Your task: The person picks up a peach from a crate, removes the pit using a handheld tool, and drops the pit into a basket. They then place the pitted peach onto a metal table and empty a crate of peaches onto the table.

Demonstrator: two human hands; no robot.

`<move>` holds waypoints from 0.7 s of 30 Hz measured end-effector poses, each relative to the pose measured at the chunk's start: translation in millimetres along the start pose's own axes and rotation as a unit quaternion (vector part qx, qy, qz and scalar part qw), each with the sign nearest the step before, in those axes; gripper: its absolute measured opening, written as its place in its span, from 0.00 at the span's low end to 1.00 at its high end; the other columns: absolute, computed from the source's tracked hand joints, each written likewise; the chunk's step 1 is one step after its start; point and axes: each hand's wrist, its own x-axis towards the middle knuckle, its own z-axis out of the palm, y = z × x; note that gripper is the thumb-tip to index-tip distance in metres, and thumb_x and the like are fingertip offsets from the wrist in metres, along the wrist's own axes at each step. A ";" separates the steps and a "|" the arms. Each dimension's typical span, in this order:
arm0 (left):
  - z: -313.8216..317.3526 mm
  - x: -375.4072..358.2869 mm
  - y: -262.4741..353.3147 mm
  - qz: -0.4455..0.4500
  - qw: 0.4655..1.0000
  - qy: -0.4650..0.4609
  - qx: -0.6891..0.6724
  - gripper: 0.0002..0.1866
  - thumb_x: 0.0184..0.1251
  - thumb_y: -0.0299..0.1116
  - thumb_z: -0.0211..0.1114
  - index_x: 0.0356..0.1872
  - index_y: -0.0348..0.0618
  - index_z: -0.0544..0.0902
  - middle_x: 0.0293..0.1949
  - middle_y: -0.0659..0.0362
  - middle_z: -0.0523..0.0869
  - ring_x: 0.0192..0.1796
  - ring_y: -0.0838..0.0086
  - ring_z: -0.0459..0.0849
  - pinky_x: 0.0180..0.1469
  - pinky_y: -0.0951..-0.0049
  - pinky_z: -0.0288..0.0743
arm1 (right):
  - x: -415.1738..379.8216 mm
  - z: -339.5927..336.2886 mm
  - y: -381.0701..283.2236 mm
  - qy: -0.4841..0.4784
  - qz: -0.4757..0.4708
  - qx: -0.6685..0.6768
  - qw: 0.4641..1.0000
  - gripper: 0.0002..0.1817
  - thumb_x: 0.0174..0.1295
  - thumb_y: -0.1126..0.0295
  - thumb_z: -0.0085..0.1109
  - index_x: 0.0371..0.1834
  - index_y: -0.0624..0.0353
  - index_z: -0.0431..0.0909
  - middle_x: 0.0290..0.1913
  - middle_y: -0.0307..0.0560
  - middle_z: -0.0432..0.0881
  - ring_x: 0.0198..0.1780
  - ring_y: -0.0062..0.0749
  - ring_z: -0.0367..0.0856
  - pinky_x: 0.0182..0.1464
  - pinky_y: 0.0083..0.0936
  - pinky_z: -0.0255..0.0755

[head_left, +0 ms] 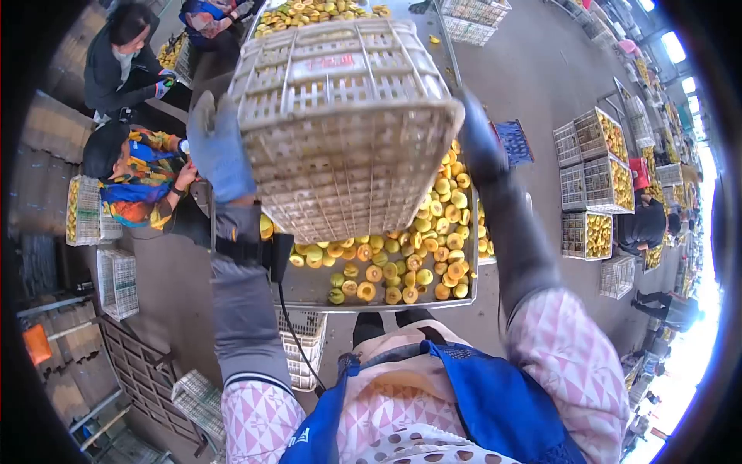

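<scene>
A white slatted plastic crate (348, 166) is held up in front of me, tilted over a metal sorting table (371, 300). My left hand (220, 147), in a bluish glove, grips the crate's left side. On the opposite side my right hand (481, 139), also gloved and smeared by motion, holds the crate; its fingers are mostly hidden. Halved yellow fruit (407, 267), like peaches or apricots, lies cut side up and down on the table under the crate. What the crate contains cannot be seen.
To the left sit co-workers, one in a patterned orange top (147, 174). Stacked crates of fruit (599, 166) stand on the right. Crates (303, 348) sit below the table's near edge, and another crate (117, 284) is on the floor at left. A blue stool (514, 141) stands right of the table.
</scene>
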 end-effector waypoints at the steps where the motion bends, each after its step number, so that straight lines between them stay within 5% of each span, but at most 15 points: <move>1: 1.4 -4.7 1.3 -0.060 0.998 0.015 -0.021 0.23 0.65 0.32 0.72 0.57 0.31 0.78 0.55 0.52 0.83 0.53 0.71 0.81 0.59 0.72 0.74 | -43.5 9.5 9.6 -0.009 0.044 0.033 0.998 0.27 0.73 0.61 0.52 0.68 0.66 0.65 0.61 0.49 0.76 0.59 0.34 0.75 0.61 0.29 0.71; 3: 10.6 -12.6 4.5 -0.031 1.000 -0.003 -0.003 0.23 0.64 0.33 0.72 0.56 0.32 0.79 0.53 0.53 0.84 0.53 0.71 0.81 0.59 0.72 0.74 | -114.4 40.2 41.8 0.023 0.161 0.123 0.979 0.33 0.72 0.59 0.54 0.73 0.67 0.59 0.65 0.50 0.72 0.65 0.33 0.69 0.65 0.29 0.67; 4: 17.6 -15.6 3.9 -0.019 1.000 -0.011 0.003 0.22 0.64 0.33 0.73 0.56 0.32 0.80 0.53 0.53 0.84 0.53 0.71 0.81 0.59 0.72 0.74 | -135.4 58.5 6.1 0.120 0.072 0.056 0.989 0.35 0.67 0.56 0.61 0.69 0.67 0.61 0.62 0.48 0.74 0.63 0.32 0.70 0.64 0.29 0.67; 5: 23.7 -16.6 6.7 -0.004 0.999 -0.022 0.029 0.22 0.63 0.33 0.73 0.55 0.33 0.81 0.52 0.54 0.84 0.53 0.70 0.81 0.60 0.71 0.74 | -127.1 59.7 -0.9 0.129 0.165 0.039 0.977 0.37 0.64 0.55 0.64 0.68 0.66 0.61 0.60 0.46 0.74 0.61 0.30 0.71 0.62 0.28 0.67; 7: 42.4 -10.0 4.0 0.012 0.997 -0.070 -0.014 0.22 0.63 0.33 0.74 0.55 0.33 0.80 0.52 0.54 0.84 0.54 0.71 0.81 0.60 0.70 0.73 | -106.9 65.7 6.8 0.199 0.225 0.067 0.951 0.33 0.61 0.55 0.68 0.62 0.64 0.66 0.55 0.44 0.76 0.53 0.27 0.73 0.55 0.26 0.70; 8: 54.9 -5.7 2.8 0.020 0.995 -0.094 -0.037 0.22 0.62 0.33 0.74 0.55 0.33 0.80 0.53 0.54 0.84 0.54 0.71 0.81 0.61 0.70 0.73 | -88.3 61.8 30.5 0.259 0.192 0.111 0.940 0.28 0.60 0.57 0.68 0.57 0.63 0.70 0.50 0.43 0.78 0.48 0.24 0.75 0.51 0.25 0.72; 10: 74.7 8.3 -12.8 0.010 0.992 -0.116 -0.057 0.22 0.63 0.30 0.73 0.55 0.32 0.79 0.53 0.54 0.83 0.55 0.71 0.80 0.61 0.70 0.73 | -43.9 33.1 104.7 0.224 0.176 -0.005 0.959 0.19 0.59 0.61 0.70 0.46 0.63 0.79 0.36 0.38 0.83 0.34 0.22 0.77 0.39 0.23 0.74; 11: 75.3 5.9 -32.9 -0.015 0.992 -0.113 -0.046 0.22 0.63 0.30 0.72 0.55 0.32 0.79 0.53 0.53 0.83 0.55 0.71 0.79 0.61 0.70 0.73 | -16.3 41.1 95.1 0.278 0.172 0.066 0.943 0.17 0.59 0.61 0.70 0.42 0.63 0.81 0.32 0.37 0.83 0.30 0.22 0.77 0.36 0.24 0.74; 14: 60.0 -29.7 -111.3 -0.025 0.996 -0.083 -0.003 0.20 0.65 0.29 0.70 0.56 0.31 0.77 0.49 0.55 0.83 0.52 0.73 0.79 0.58 0.73 0.73 | 30.7 47.2 89.3 0.276 0.248 -0.132 0.919 0.24 0.52 0.55 0.74 0.40 0.66 0.81 0.34 0.49 0.85 0.35 0.34 0.83 0.38 0.32 0.76; 17: 43.9 -49.9 -164.1 -0.166 0.983 -0.014 0.084 0.19 0.68 0.34 0.67 0.54 0.32 0.77 0.47 0.57 0.82 0.48 0.75 0.77 0.51 0.74 0.73 | 63.9 56.6 98.6 0.265 0.275 -0.133 0.915 0.31 0.48 0.49 0.76 0.41 0.68 0.78 0.40 0.58 0.84 0.42 0.48 0.84 0.45 0.39 0.75; 20: 25.1 -25.0 -216.8 -0.138 0.981 -0.085 0.107 0.21 0.68 0.40 0.68 0.52 0.33 0.78 0.43 0.59 0.82 0.44 0.76 0.77 0.46 0.75 0.72 | 63.1 51.5 99.8 0.250 0.301 -0.140 0.910 0.34 0.45 0.47 0.76 0.43 0.67 0.78 0.43 0.62 0.83 0.46 0.53 0.83 0.50 0.42 0.75; 21: 38.7 -20.8 -176.4 -0.217 0.959 -0.104 0.147 0.20 0.68 0.39 0.68 0.51 0.34 0.78 0.41 0.60 0.81 0.42 0.76 0.77 0.45 0.74 0.73 | 63.6 43.3 99.1 0.244 0.315 -0.138 0.907 0.35 0.45 0.47 0.76 0.44 0.68 0.78 0.44 0.62 0.83 0.47 0.54 0.83 0.51 0.42 0.75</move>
